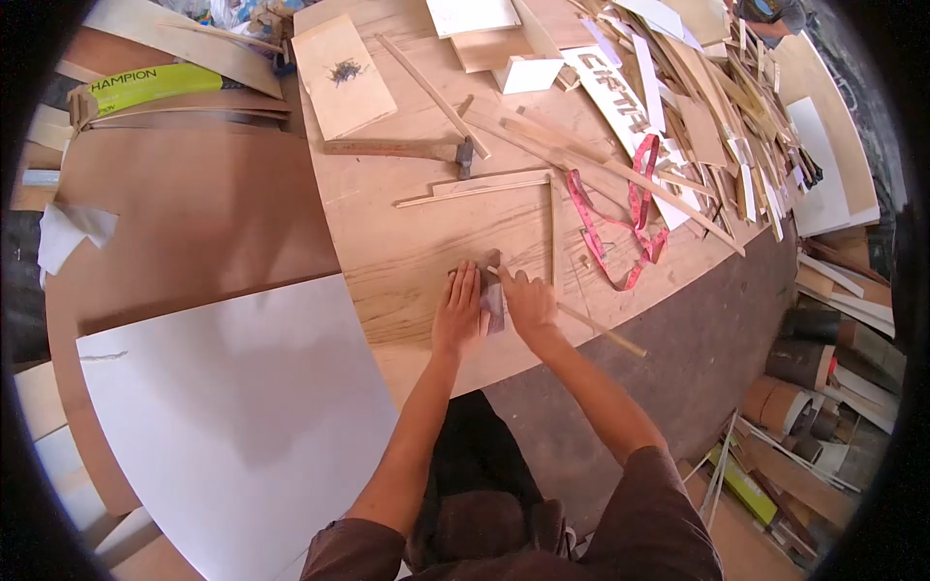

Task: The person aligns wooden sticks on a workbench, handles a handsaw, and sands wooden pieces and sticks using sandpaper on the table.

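Observation:
My left hand [461, 308] lies flat, fingers stretched out, on a small greyish piece [493, 302] on the wooden worktable [387, 232]. Close by on the right, my right hand [527, 298] is closed at the upper edge of that piece, its fingers bent; whatever they hold is too small to make out. Thin wooden strips [484, 184] form a corner just above my hands. A narrow stick [610, 334] sticks out past the table edge beside my right hand. The red measuring tape [610, 271] lies looped to the right.
A hammer [397, 148] lies beyond the strips, near a board [339, 87] bearing a pile of nails [346, 72]. Wood offcuts [717, 97] are heaped at the upper right. A large white sheet [232, 416] is at lower left. Part of another person [778, 15] shows at upper right.

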Tool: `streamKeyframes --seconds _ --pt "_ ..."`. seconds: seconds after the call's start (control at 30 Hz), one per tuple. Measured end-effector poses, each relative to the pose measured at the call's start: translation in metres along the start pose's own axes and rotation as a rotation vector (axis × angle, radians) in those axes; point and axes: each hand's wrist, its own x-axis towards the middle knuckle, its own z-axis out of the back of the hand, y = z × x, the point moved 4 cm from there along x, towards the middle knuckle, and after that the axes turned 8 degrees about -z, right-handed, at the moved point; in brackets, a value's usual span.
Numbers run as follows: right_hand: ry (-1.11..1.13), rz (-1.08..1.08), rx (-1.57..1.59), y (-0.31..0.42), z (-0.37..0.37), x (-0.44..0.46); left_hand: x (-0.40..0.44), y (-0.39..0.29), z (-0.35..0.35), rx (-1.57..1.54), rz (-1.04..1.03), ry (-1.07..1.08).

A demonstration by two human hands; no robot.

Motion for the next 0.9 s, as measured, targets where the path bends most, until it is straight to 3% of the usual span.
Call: streamKeyframes --seconds 0.13,0.23,0.33,0.4,0.63,0.7,0.73,0.8,0.9 --pt "0.035 0.058 -0.026 0.009 0.003 -0.044 -0.002 -0.001 0.005 -0.147 0.027 -0.018" --pt "0.095 0.099 0.044 0.001 0.003 -0.045 -0.001 -0.002 0.006 -0.073 0.009 -0.018" --pt "-0.073 0.092 0.034 -0.005 0.008 -0.013 -0.001 -0.005 0.007 0.016 0.015 0.002" --pt "0.014 0.006 0.055 0.001 0.01 -0.001 0.0 -0.002 0.009 -0.005 0.017 0.006" --pt "0.166 0.04 0.031 0.006 0.009 -0.045 -0.002 0.0 0.001 -0.099 0.011 -0.025" --pt "-0.166 0.062 0.067 -0.002 0.003 -0.025 -0.005 -0.004 0.006 -0.089 0.015 0.018" --pt "-0.169 0.058 0.065 -0.001 0.008 -0.016 -0.002 -0.004 0.007 -0.068 0.021 0.053" --pt "0.061 -0.038 0.015 0.007 0.008 -0.007 -0.001 -0.004 0.013 -0.064 0.014 0.044" --pt "0.139 -0.017 -0.047 0.019 0.007 -0.052 0.002 -0.001 0.011 -0.09 0.003 -0.02"
